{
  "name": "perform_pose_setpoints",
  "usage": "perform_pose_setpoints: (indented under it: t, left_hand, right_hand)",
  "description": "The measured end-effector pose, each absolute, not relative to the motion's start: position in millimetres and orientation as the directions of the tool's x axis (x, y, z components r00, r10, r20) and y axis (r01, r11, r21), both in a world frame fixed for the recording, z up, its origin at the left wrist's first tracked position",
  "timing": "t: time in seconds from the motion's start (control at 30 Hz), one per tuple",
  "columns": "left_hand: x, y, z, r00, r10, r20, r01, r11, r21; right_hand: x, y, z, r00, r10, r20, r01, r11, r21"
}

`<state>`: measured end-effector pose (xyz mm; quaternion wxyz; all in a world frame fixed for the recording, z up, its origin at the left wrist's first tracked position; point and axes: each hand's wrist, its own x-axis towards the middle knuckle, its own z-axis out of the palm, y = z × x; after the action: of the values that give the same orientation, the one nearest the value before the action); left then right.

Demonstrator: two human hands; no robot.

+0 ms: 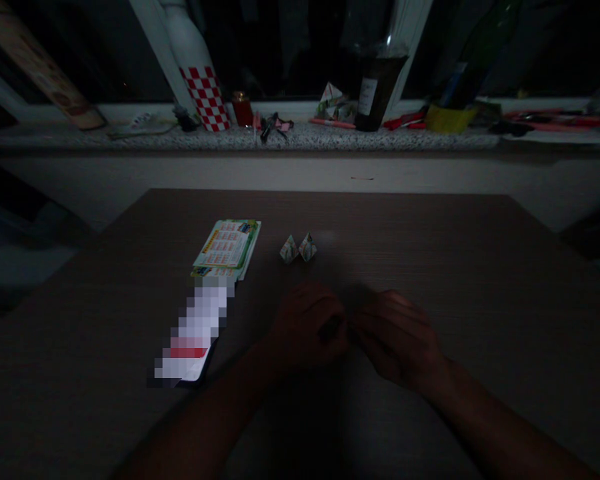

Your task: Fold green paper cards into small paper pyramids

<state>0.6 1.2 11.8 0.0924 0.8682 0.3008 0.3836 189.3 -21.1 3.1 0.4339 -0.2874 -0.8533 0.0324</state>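
Over the dark wooden table [455, 267], my left hand [307, 327] is closed, its fingers curled inward. My right hand [400, 337] meets it at the fingertips, with the fingers bent and pressed together. Whatever lies between them is hidden by the fingers and the dim light. Just beyond my left hand stand two small folded paper pieces [289, 250], side by side, printed in green and white. To their left lies a stack of printed cards [225, 245] with calendar-like grids. A phone [195, 370] with a bright, pixelated screen touches or nearly touches the stack's near end.
Along the back runs a speckled stone windowsill [150, 141]. On it stand a white bottle with red checks [205, 93], a small red jar [242, 110], a dark labelled cup [375, 93], a yellow holder [450, 119] and a tall patterned tube [50, 73].
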Motion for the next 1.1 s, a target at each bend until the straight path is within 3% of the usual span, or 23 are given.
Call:
perform_pose_setpoints:
  t: [0.33, 0.67, 0.83, 1.1]
  left_hand:
    - [-1.7, 7.6, 9.7, 0.519, 0.592, 0.617, 0.489, -0.797, 0.354]
    - [-13.8, 16.2, 5.6, 0.447, 0.710, 0.545, 0.638, -0.680, 0.362]
    - [-7.2, 4.0, 10.0, 0.474, 0.695, 0.541, 0.526, -0.716, 0.459]
    - [1.0, -3.1, 5.5, 0.475, 0.635, 0.610, 0.425, -0.772, 0.472]
  right_hand:
    - [187.1, -25.2, 12.2, -0.387, 0.495, 0.778, 0.469, 0.832, -0.296]
    - [202.3, -27.9, 25.5, -0.262, 0.521, 0.812, 0.560, 0.767, -0.312]
    - [200.9, -19.8, 15.8, -0.344, 0.547, 0.763, 0.504, 0.793, -0.341]
    - [196.6, -18.2, 12.5, -0.318, 0.606, 0.729, 0.484, 0.765, -0.425]
